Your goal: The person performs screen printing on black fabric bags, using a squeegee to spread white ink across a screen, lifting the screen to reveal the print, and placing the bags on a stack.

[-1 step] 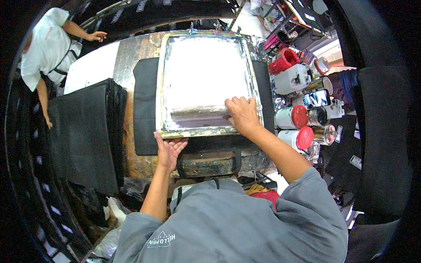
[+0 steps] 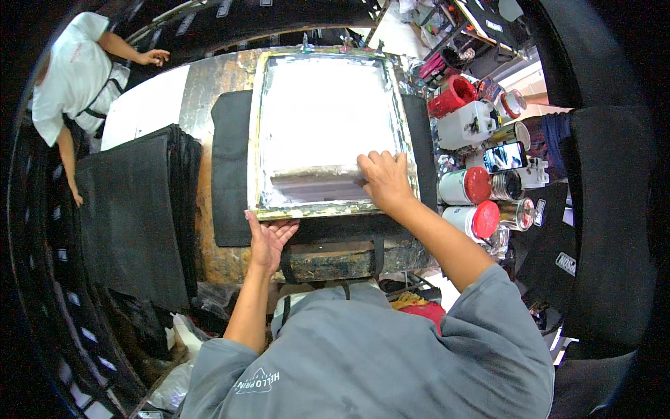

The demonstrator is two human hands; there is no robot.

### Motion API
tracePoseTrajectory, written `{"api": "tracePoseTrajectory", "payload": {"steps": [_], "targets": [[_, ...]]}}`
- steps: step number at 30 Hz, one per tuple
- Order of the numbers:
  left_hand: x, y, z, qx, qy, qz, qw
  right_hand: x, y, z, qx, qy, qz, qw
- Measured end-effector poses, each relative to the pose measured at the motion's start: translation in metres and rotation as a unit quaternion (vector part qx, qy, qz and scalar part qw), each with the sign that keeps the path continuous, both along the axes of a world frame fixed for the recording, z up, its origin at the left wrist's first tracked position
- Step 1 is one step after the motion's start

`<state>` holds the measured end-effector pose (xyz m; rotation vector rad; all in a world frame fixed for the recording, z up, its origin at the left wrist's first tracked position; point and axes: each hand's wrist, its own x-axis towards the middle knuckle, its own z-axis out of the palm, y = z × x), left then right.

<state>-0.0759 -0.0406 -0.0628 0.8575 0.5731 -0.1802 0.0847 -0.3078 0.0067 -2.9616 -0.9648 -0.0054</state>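
A screen printing frame (image 2: pixel 252 140) with a pale, brightly lit mesh lies over a black fabric bag (image 2: pixel 230 167) on the worn table. My left hand (image 2: pixel 269 241) is at the frame's near left corner, palm up. Its thumb rests by the corner and its fingers reach under the near rim. Across the near part of the mesh lies a wide grey bar that looks like a squeegee (image 2: pixel 314 185). Closed over the bar's right end is my right hand (image 2: pixel 386 181), knuckles up. The fingertips are partly hidden. Two straps of the bag hang toward me.
A stack of black fabric pieces (image 2: pixel 129 209) covers the table's left side. Tubs with red lids (image 2: pixel 477 185), a white jug (image 2: pixel 466 126), a red container (image 2: pixel 453 96) and a phone (image 2: pixel 505 158) crowd the right. Clamps (image 2: pixel 307 46) sit at the frame's far edge. Another person (image 2: pixel 84 77) stands far left.
My right hand and the squeegee sit very slightly farther from me. My left hand stays at the frame's corner.
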Motion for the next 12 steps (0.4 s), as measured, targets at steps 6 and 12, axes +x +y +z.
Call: {"api": "tracePoseTrajectory", "payload": {"steps": [6,12], "targets": [[-0.002,0.003,-0.003,-0.003,0.013,-0.015,1.000,0.082,0.023,-0.032,0.032,-0.043,-0.001,0.999],[0.011,0.017,-0.013,-0.041,0.067,-0.080,0.994,0.167,0.041,-0.043,-0.009,0.003,-0.030,1.000]]}}
